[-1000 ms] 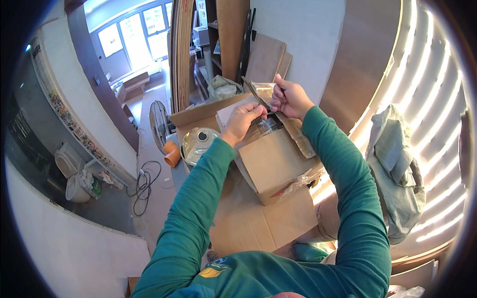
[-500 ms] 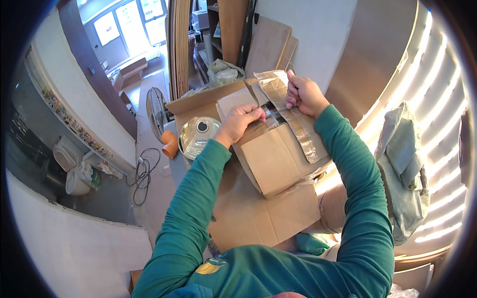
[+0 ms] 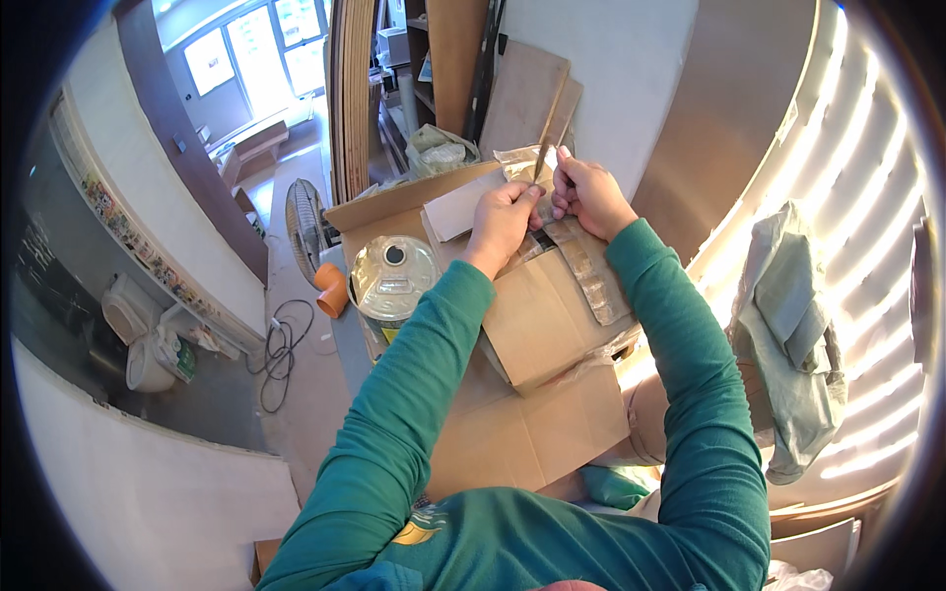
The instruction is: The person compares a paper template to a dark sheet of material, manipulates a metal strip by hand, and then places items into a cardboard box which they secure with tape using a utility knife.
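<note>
A brown cardboard box (image 3: 542, 330) lies in front of me, its flaps partly raised and strips of shiny packing tape (image 3: 589, 271) across it. At its far side my left hand (image 3: 505, 225) is closed, thumb and fingers pinching a thin brown strip of tape (image 3: 542, 158) that stands up edge-on. Close beside it, my right hand (image 3: 589, 197) is curled with the thumb up; what its fingers grip is hidden. A dark gap (image 3: 537, 239) shows between the flaps below my hands.
Left of the box stands a metal can (image 3: 396, 278) with a round dark opening, beside an orange pipe fitting (image 3: 332, 289). A fan (image 3: 307, 229) and a coiled black cable (image 3: 283, 345) are further left. Boards (image 3: 527, 98) lean on the far wall; a grey-green cloth (image 3: 793, 330) hangs right.
My left hand has moved right and slightly up, close to my right hand, and now pinches an upright tape strip. My right hand has shifted slightly left and rotated.
</note>
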The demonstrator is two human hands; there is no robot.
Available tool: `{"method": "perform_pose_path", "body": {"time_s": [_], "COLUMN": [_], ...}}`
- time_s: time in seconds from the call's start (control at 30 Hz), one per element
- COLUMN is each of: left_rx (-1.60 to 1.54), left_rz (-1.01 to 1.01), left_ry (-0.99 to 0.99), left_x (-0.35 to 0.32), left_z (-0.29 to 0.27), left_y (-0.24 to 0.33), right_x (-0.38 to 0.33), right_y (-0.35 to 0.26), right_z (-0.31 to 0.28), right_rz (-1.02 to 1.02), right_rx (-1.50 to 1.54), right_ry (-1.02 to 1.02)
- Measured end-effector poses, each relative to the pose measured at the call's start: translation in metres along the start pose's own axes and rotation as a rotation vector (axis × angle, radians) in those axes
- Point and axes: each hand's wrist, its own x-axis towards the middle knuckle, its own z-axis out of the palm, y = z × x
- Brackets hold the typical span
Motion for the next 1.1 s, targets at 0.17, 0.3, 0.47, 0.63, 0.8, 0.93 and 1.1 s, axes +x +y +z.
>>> {"method": "perform_pose_path", "body": {"time_s": [0.17, 0.3, 0.47, 0.63, 0.8, 0.93, 1.1], "left_rx": [-0.005, 0.062, 0.135, 0.136, 0.373, 0.098, 0.227], "left_rz": [0.01, 0.077, 0.083, 0.081, 0.143, 0.073, 0.073], "left_ry": [0.076, -0.001, -0.011, -0.087, -0.102, -0.118, -0.103], "left_x": [0.0, 0.001, -0.007, -0.006, -0.007, -0.01, 0.0], "left_z": [0.006, 0.003, 0.008, 0.001, 0.005, 0.005, -0.005], "left_y": [0.001, -0.004, 0.003, 0.0, -0.003, 0.001, -0.012], "right_x": [-0.011, -0.016, -0.021, -0.023, -0.012, -0.023, -0.021], "right_y": [-0.001, -0.011, -0.013, -0.017, -0.006, -0.013, 0.003], "right_z": [-0.006, -0.006, 0.007, 0.014, 0.007, 0.014, -0.003], "right_rz": [-0.123, -0.295, -0.278, -0.212, -0.33, -0.152, -0.126], "right_rx": [0.002, -0.369, -0.618, -0.539, -0.626, -0.665, -0.606], "right_ry": [-0.205, -0.258, -0.147, -0.149, -0.14, -0.11, -0.155]}}
